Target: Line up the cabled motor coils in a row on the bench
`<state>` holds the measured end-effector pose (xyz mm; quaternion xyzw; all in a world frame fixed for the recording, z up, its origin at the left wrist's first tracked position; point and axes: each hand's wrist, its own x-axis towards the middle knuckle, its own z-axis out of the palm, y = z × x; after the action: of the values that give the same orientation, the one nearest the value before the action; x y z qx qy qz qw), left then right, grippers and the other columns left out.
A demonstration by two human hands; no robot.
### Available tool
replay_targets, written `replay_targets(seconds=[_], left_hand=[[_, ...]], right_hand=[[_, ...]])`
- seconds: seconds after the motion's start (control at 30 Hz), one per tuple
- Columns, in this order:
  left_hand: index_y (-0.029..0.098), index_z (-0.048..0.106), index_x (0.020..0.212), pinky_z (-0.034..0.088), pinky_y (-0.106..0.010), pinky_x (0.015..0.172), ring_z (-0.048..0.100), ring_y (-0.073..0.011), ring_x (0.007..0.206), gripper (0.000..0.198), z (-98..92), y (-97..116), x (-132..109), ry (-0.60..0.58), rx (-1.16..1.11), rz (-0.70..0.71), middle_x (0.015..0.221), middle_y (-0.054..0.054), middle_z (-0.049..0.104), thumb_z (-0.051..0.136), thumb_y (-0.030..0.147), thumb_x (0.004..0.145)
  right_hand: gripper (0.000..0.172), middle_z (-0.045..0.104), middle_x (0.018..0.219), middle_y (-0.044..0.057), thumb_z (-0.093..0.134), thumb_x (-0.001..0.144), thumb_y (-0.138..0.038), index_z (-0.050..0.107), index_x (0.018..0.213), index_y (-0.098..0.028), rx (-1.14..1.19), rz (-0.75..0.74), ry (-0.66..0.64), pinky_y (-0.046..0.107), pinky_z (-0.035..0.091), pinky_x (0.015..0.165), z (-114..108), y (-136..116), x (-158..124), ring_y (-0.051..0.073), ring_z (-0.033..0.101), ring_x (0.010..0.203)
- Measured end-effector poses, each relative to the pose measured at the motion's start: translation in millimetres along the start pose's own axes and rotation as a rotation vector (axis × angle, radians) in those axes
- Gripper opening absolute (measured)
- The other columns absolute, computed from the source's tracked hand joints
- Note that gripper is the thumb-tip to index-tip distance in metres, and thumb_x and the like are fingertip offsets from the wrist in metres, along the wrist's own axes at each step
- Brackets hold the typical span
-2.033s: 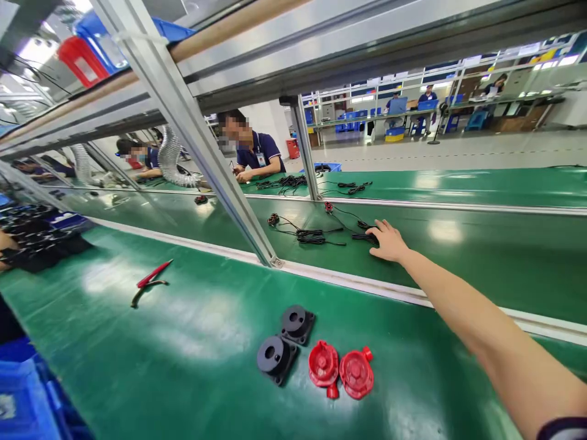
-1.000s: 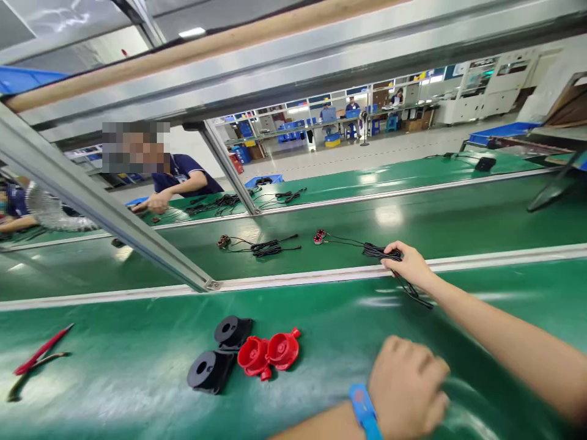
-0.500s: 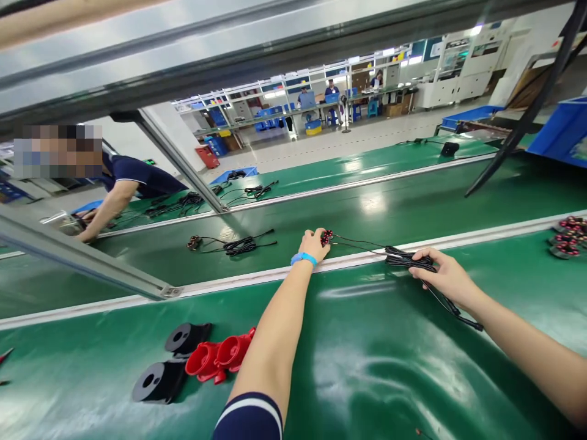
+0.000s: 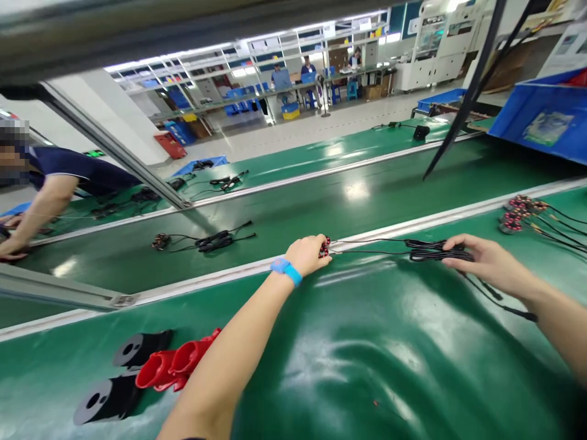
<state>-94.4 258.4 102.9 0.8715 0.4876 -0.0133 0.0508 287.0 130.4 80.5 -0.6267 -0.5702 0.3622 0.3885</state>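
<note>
My left hand (image 4: 308,256), with a blue band at the wrist, is closed around a small motor stator (image 4: 324,247) with reddish copper windings, partly hidden by the fingers. Thin dark leads stretch from it to a tied bundle of black cable (image 4: 424,250). My right hand (image 4: 486,260) grips that bundle at its right end, and loose plug ends hang below the palm. Both hands are over the white rail (image 4: 367,237) or the near edge of the green work surface (image 4: 321,366). Another wired stator (image 4: 160,242) with its coiled cable (image 4: 215,241) lies on the belt beyond.
Red housings (image 4: 172,363) and black round-ended parts (image 4: 110,400) lie at the lower left. Several wired stators (image 4: 516,214) are piled at right, below a blue bin (image 4: 541,119). A metal post (image 4: 114,146) stands at left, near a co-worker's arm (image 4: 43,208). A black cable hangs at right.
The view has shifted to the right. My hands have drawn the stator and cable bundle from over the belt toward the near side of the rail, still holding both.
</note>
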Motion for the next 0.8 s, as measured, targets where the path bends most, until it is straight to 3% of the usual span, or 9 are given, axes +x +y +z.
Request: replay_targets(seconds=[0.17,0.27,0.33,0.4,0.47,0.6,0.7,0.8], left_hand=[[0.018,0.055,0.119,0.052,-0.035,0.078,0.066,-0.0265,0.095,0.040,22.0,79,-75,-0.066,-0.093,0.053,0.106,-0.006,0.067,0.069,0.040,0.089],[0.017,0.055,0.120,0.053,-0.035,0.077,0.065,-0.0263,0.094,0.041,31.8,102,-99,-0.095,-0.105,0.054,0.102,-0.006,0.066,0.069,0.040,0.090],[0.018,0.051,0.126,0.053,-0.034,0.076,0.065,-0.0256,0.092,0.050,36.5,104,-108,-0.061,-0.112,0.049,0.102,-0.006,0.064,0.071,0.043,0.088],[0.021,0.045,0.134,0.054,-0.033,0.077,0.065,-0.0239,0.092,0.063,40.8,98,-115,0.012,-0.162,0.074,0.107,-0.005,0.062,0.075,0.046,0.084],[0.024,0.044,0.134,0.055,-0.032,0.080,0.064,-0.0212,0.093,0.063,45.5,89,-122,0.087,-0.264,0.125,0.115,-0.004,0.059,0.077,0.045,0.084],[0.024,0.053,0.120,0.053,-0.032,0.089,0.062,-0.0190,0.100,0.034,56.9,79,-131,0.188,-0.429,0.202,0.117,-0.003,0.058,0.068,0.036,0.092],[0.023,0.055,0.118,0.052,-0.034,0.092,0.061,-0.0200,0.103,0.031,65.5,79,-129,0.242,-0.445,0.232,0.114,-0.003,0.061,0.068,0.035,0.093],[0.020,0.051,0.117,0.052,-0.033,0.085,0.062,-0.0196,0.097,0.040,72.0,80,-124,0.310,-0.476,0.219,0.112,-0.003,0.064,0.073,0.037,0.089]], right_hand=[[0.050,0.067,0.101,0.012,0.077,0.072,-0.062,0.067,0.102,-0.024,-0.270,-0.011,-0.087,0.030,0.048,0.058,-71,38,-49,0.018,0.059,0.069],[0.052,0.065,0.112,0.012,0.066,0.077,-0.074,0.070,0.104,-0.029,-0.501,-0.068,-0.162,0.038,0.051,0.075,-88,47,-72,0.025,0.064,0.092],[0.061,0.061,0.124,0.013,0.054,0.078,-0.084,0.071,0.104,-0.032,-0.699,-0.186,-0.121,0.047,0.046,0.091,-85,39,-82,0.030,0.059,0.111],[0.066,0.057,0.129,0.012,0.045,0.080,-0.088,0.071,0.106,-0.032,-0.831,-0.278,-0.052,0.052,0.044,0.093,-68,19,-87,0.032,0.058,0.111],[0.057,0.059,0.128,0.008,0.045,0.087,-0.080,0.067,0.112,-0.033,-0.797,-0.335,-0.068,0.048,0.047,0.090,-36,-9,-88,0.028,0.062,0.104],[0.034,0.060,0.125,0.002,0.055,0.097,-0.051,0.058,0.124,-0.030,-0.574,-0.524,-0.355,0.036,0.049,0.097,52,-57,-74,0.021,0.059,0.113],[0.033,0.062,0.119,0.003,0.064,0.092,-0.036,0.058,0.123,-0.026,-0.502,-0.524,-0.462,0.035,0.052,0.092,104,-63,-58,0.022,0.061,0.107],[0.036,0.063,0.115,0.004,0.068,0.088,-0.028,0.056,0.122,-0.024,-0.471,-0.499,-0.443,0.034,0.053,0.088,129,-50,-48,0.021,0.063,0.104]])
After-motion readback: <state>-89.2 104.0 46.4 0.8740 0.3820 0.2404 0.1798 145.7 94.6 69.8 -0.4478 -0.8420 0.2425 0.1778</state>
